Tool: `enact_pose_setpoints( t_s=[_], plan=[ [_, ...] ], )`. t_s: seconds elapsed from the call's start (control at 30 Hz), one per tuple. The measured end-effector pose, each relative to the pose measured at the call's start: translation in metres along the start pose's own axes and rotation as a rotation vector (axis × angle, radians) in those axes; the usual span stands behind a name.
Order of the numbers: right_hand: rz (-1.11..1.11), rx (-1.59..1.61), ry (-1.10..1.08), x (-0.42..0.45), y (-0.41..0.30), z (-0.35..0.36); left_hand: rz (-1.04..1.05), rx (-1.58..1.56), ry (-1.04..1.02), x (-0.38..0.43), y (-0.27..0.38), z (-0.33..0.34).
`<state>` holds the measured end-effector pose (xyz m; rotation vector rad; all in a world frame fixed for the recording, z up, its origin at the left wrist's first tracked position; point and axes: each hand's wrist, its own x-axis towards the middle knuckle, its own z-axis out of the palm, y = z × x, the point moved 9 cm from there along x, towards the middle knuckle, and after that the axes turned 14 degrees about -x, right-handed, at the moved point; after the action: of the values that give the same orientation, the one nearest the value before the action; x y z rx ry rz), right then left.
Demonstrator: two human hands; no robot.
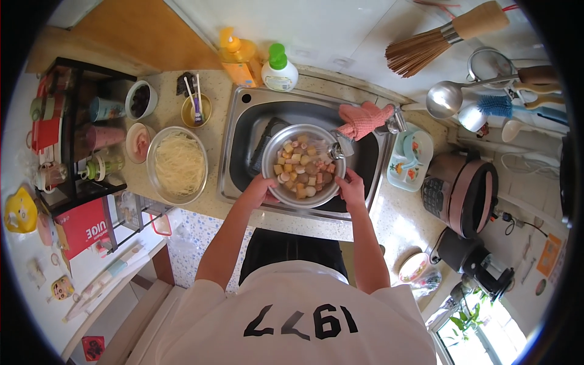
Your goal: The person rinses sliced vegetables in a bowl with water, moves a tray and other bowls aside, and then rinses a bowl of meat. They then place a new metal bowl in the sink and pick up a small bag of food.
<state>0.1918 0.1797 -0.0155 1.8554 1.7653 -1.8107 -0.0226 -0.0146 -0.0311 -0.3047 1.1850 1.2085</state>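
Note:
My left hand (263,190) grips the near left rim of a round metal bowl (302,201), and my right hand (351,188) grips its right rim. Inside lie diced pieces of food (299,171), pale yellow, pink and brownish; I cannot tell exactly what they are. The bowl is held over the stainless steel sink (242,112). At the bowl's upper right, the faucet's spray head (337,150) hangs over it, with what looks like water falling onto the pieces. A pink knitted cloth (362,119) drapes over the faucet.
Left of the sink stand a bowl of pale shreds (180,165), a small bowl of pink meat (138,142) and a yellow cup with toothbrushes (196,112). Two pump bottles (240,61) stand behind. At right are a pale blue tray (410,157) and a rice cooker (461,191).

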Motion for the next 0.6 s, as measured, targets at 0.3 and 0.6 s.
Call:
enact_pose_setpoints(
  t_s=[0.3, 0.6],
  plan=[
    [-0.097, 0.064, 0.144, 0.000, 0.017, -0.024, 0.064, -0.042, -0.108, 0.030, -0.021, 0.017],
    [0.021, 0.171, -0.046, 0.015, 0.032, -0.002, 0.095, 0.084, 0.044, 0.016, 0.001, 0.006]
  ],
)
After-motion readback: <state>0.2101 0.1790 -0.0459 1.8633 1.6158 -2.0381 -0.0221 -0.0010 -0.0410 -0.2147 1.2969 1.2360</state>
